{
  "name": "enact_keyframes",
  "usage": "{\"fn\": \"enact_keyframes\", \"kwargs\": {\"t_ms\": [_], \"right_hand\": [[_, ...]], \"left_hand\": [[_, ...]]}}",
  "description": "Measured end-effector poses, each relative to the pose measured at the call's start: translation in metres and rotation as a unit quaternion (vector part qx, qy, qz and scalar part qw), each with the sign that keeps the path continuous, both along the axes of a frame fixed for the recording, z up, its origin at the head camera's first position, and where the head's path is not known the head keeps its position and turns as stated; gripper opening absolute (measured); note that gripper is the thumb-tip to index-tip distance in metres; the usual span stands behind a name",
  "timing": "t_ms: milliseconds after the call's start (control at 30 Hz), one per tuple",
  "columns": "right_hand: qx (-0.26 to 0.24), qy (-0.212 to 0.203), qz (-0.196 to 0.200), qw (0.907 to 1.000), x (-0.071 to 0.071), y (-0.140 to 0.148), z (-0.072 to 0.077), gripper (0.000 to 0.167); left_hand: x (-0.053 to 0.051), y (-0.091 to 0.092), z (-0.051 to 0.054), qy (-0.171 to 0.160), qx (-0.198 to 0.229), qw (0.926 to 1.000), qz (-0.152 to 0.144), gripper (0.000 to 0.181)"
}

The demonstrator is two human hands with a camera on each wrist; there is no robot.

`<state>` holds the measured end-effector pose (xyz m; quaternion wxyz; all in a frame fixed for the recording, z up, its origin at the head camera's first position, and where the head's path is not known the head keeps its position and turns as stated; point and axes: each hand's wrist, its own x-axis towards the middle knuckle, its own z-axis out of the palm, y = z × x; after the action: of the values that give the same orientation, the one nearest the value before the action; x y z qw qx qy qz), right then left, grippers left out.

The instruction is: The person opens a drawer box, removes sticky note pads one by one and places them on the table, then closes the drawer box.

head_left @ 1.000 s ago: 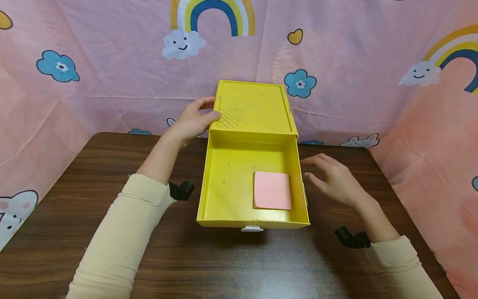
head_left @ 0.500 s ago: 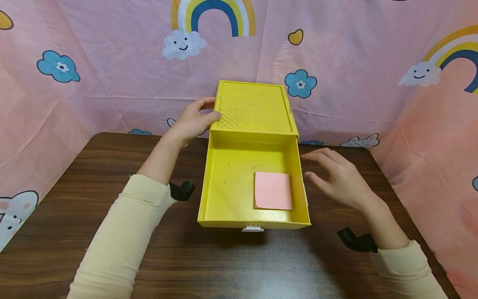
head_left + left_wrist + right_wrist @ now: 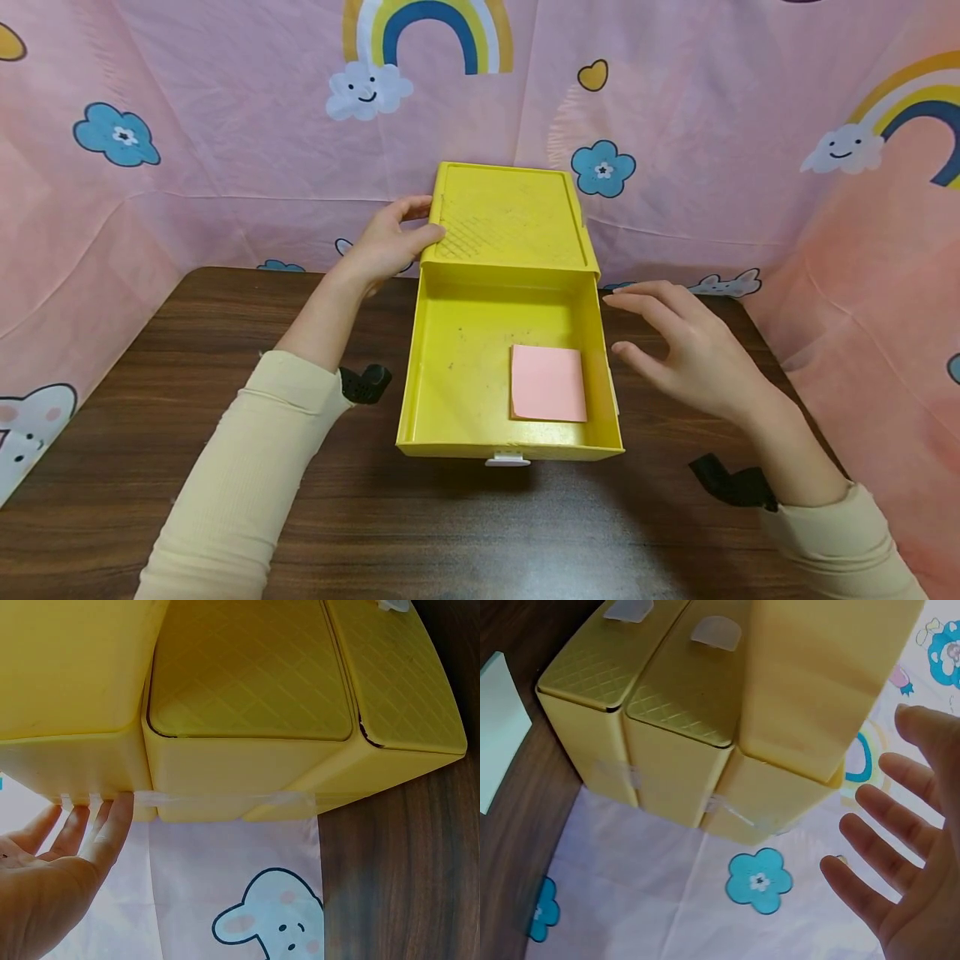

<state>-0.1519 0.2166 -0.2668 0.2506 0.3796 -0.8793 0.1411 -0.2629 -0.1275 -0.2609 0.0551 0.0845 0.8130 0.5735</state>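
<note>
A yellow drawer unit [image 3: 510,217] has its top drawer [image 3: 465,367] pulled out toward the viewer, with a square pink notepad [image 3: 548,383] lying at the drawer's right. On the unit's upper left edge rests the left hand [image 3: 386,244], thumb over the top and fingers along the side. In the left wrist view, the fingertips of that hand [image 3: 71,859] touch the side wall, fingers nearly straight. Just right of the drawer hovers the right hand [image 3: 693,354], fingers spread and holding nothing. The right wrist view shows this hand [image 3: 915,840] apart from the unit.
The right wrist view shows two closed lower drawers with translucent handles [image 3: 716,632], and a pale green paper [image 3: 501,727] at the left. Everything in the head view stands on a dark wooden table [image 3: 337,517], with patterned pink cloth [image 3: 262,108] hanging behind and at the sides.
The right hand has shifted to the right and slightly farther back along the drawer's side, its fingers spreading wider. The left hand, the drawer and the notepad look unmoved.
</note>
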Motion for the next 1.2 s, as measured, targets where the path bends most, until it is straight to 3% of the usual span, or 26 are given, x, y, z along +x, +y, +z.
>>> {"fn": "enact_keyframes", "kwargs": {"t_ms": [233, 433, 733, 1200], "right_hand": [[0.045, -0.011, -0.010, 0.9989, 0.006, -0.005, 0.014, 0.051], [0.072, -0.014, 0.013, 0.9972, 0.008, -0.010, 0.023, 0.049], [0.108, -0.011, 0.052, 0.9927, 0.010, -0.021, 0.028, 0.050], [0.185, -0.052, 0.056, 0.9798, 0.018, -0.040, 0.038, 0.052]], "left_hand": [[0.000, 0.000, 0.000, -0.001, 0.002, 1.0000, 0.000, 0.059], [0.000, 0.000, 0.000, 0.000, 0.007, 1.0000, -0.002, 0.058], [-0.001, 0.001, 0.000, 0.001, 0.004, 1.0000, 0.001, 0.058], [-0.002, 0.001, 0.001, 0.003, -0.001, 1.0000, 0.000, 0.058]]}}
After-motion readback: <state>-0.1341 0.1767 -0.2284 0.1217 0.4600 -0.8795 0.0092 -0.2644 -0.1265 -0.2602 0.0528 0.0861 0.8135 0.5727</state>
